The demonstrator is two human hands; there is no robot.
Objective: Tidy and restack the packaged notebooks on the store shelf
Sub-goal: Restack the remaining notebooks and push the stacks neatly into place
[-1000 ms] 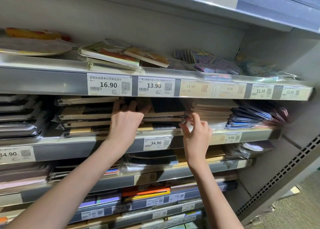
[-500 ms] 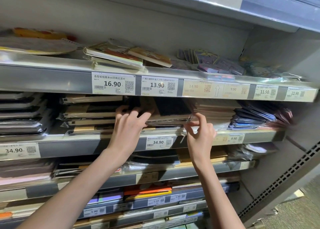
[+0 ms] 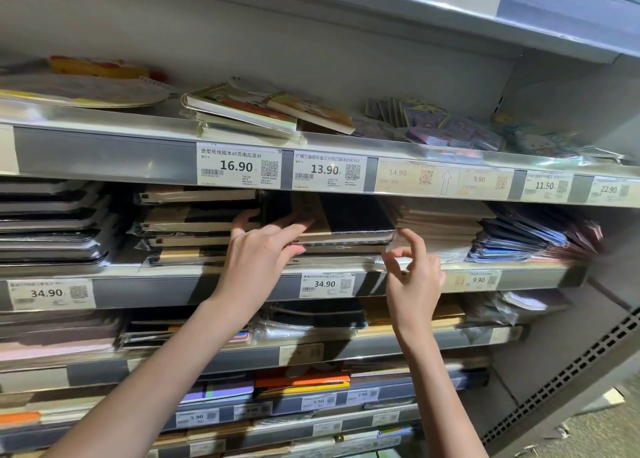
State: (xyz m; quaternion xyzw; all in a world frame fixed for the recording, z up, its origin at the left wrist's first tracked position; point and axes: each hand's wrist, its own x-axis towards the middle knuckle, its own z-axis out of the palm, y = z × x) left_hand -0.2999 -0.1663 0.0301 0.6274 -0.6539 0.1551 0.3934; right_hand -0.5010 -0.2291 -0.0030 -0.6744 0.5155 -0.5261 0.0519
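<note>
A black and tan packaged notebook [image 3: 346, 217] tops a short stack on the second shelf [image 3: 194, 286], its front tilted up. My left hand [image 3: 258, 250] reaches into that shelf, fingers stretched over the notebook's left edge and thumb under it. My right hand [image 3: 414, 277] is at the stack's right front corner, thumb and forefinger around the clear wrapping edge [image 3: 393, 241]. To the left stands a taller stack of tan and black packaged notebooks [image 3: 194, 229].
Dark flat packs [image 3: 48, 222] fill the shelf's left end; cream notebooks [image 3: 440, 225] and blue packs [image 3: 519, 239] lie to the right. Spiral notebooks [image 3: 242, 109] sit on the shelf above. Lower shelves hold more stationery. The shelf unit's side wall [image 3: 571, 353] is at right.
The top black and tan notebook has come forward and tilted up. My left hand slid right along its edge; my right hand opened slightly at the wrapping corner.
</note>
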